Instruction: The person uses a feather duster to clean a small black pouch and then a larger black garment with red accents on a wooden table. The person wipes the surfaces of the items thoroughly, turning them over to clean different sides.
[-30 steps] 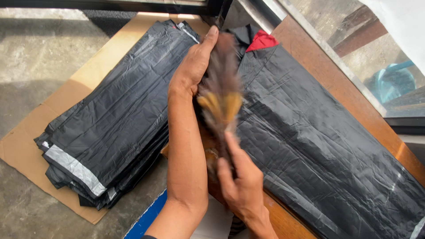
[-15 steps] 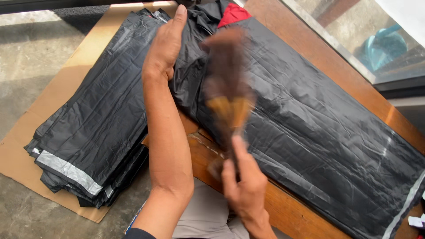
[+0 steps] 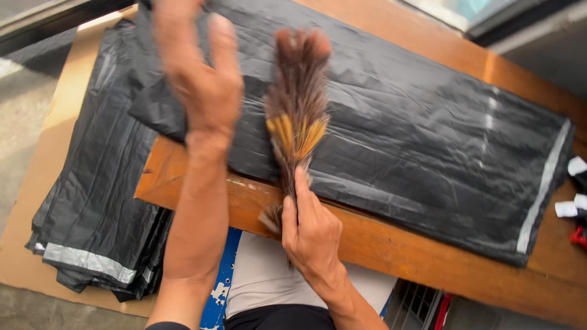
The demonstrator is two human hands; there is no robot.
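A long black plastic bag lies flat across the wooden worktop, a grey strip at its right end; its left end overhangs. A stack of black bags, grey-banded, rests on brown cardboard lower left.

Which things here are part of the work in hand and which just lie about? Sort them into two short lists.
In hand:
- brown and yellow feather bundle, in the right hand
- long black plastic sheet on the wooden table, under the left hand

Lying about:
- folded black plastic stack on flat brown cardboard
- small white and red pieces at the table's right edge
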